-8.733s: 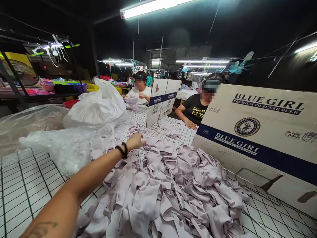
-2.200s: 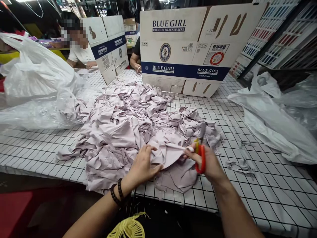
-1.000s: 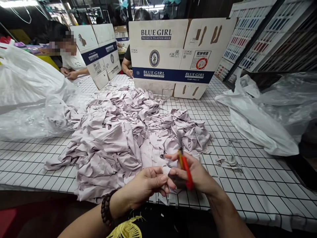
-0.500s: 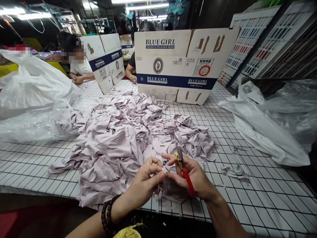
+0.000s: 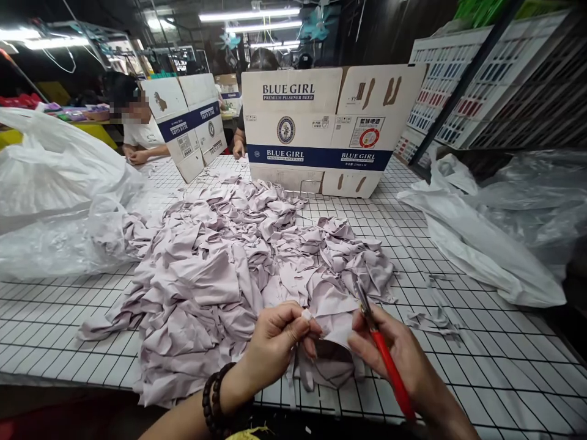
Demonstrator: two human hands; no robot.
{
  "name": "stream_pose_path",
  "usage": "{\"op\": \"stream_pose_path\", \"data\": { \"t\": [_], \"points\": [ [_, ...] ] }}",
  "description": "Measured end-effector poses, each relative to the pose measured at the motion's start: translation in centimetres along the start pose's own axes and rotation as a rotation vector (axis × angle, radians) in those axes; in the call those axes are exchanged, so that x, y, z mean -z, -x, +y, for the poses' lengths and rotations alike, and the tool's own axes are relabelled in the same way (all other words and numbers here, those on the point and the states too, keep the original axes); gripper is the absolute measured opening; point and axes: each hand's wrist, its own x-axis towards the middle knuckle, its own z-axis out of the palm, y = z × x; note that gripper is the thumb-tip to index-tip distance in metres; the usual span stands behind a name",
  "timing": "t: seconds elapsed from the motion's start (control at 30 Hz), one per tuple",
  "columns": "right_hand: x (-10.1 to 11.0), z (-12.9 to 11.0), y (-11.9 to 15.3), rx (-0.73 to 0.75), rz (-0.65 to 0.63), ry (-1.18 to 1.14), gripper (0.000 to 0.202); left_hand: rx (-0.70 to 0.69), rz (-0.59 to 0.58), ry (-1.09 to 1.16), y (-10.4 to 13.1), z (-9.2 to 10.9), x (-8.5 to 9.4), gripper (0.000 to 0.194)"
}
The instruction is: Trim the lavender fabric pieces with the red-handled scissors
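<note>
A big heap of pale mauve fabric pieces [image 5: 197, 275] lies on the grid-patterned table [image 5: 458, 366]. My left hand [image 5: 282, 336], with a dark bead bracelet at the wrist, is closed in a pinch on one fabric piece at the heap's front edge; a small white bit shows at its fingertips. To the right, my right hand [image 5: 389, 342] is closed around red-handled scissors [image 5: 389, 366], their metal tips pointing up and away. The pale cloth [image 5: 339, 324] spans the gap between both hands, and its near edge hangs over a dark opening.
Cardboard panels [image 5: 293, 131] stand upright behind the heap, a smaller one [image 5: 190, 125] left of them. White plastic bags lie left [image 5: 59, 183] and right [image 5: 495, 244]. Fabric scraps [image 5: 438, 321] lie at right. Two people sit across the table.
My hands have moved apart, the right one going right with the scissors. The cloth between them is now spread wider. The whole view has shifted slightly.
</note>
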Motion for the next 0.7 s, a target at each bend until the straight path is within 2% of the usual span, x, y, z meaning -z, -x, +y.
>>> {"op": "stream_pose_path", "data": {
  "t": [0.1,0.2,0.37,0.7],
  "points": [
    [0.6,-1.2,1.4,-0.002,-0.021,0.347,0.031,-0.026,0.011,-0.151,-0.2,0.1,-0.2,0.037],
    [-0.2,-1.8,1.9,0.028,0.007,0.491,0.029,-0.081,-0.003,-0.330,-0.3,0.5,-0.2,0.038],
    [-1.2,-2.0,1.6,0.068,0.058,0.576,0.031,-0.108,0.003,-0.459,-0.2,0.9,0.0,0.033],
    [-1.0,-2.4,1.6,0.104,0.048,0.622,0.029,-0.148,-0.035,-0.500,0.1,1.0,0.4,0.027]
  ]
}}
